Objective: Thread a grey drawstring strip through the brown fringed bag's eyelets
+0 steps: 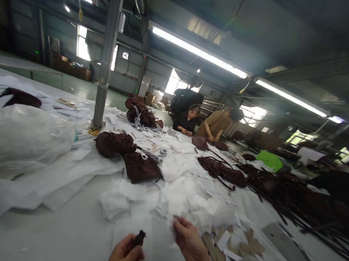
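My left hand (122,256) is at the bottom edge, fingers closed round a small dark brown piece (139,238) that sticks up from the grip. My right hand (189,240) is just to its right, fingers pinched on a thin white sheet (160,224) lying on the table. In front of both hands is a heap of white paper scraps (172,193). Beyond it lie dark brown fringed bundles (129,156), with another bundle (222,171) to the right.
A metal pillar (105,64) rises from the table at the left. A white plastic bag (25,134) lies far left. Cardboard offcuts (227,246) sit by my right hand. Two people (205,123) work at the table's far end. Dark strips (298,202) pile up on the right.
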Available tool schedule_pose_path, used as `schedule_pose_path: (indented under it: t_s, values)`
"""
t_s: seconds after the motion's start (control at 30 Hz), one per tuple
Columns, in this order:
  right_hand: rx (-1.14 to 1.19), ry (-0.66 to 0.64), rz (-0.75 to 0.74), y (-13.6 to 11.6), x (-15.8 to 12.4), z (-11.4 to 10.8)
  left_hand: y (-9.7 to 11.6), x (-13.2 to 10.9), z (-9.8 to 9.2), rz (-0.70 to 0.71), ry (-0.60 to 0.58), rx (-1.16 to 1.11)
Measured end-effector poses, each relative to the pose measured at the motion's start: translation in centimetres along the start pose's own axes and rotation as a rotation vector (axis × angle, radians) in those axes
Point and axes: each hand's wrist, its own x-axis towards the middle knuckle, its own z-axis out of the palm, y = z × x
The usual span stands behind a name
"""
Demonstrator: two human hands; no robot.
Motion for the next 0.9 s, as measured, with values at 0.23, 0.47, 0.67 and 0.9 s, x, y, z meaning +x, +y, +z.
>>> schedule_pose_path:
  t_s: [0.23,0.47,0.67,0.9]
  values:
    - [0.211,-0.116,-0.055,-0.5,-8.2,0.0,9.5,-5.0,3.4,0.203,-0.126,0.349]
    - [0.346,-0.04,-0.226,-0.3,-12.1,0.9,10.0,-10.0,7.9,0.101,0.067,0.148]
    - [0.306,-0.084,-0.244,1.8,-13.5,1.0,5.3,-10.2,8.6,-0.012,0.054,0.165]
    - [0.119,-0.145,-0.308,3.9,-14.2,0.5,3.3,-10.0,8.7,0.244,-0.003,0.496]
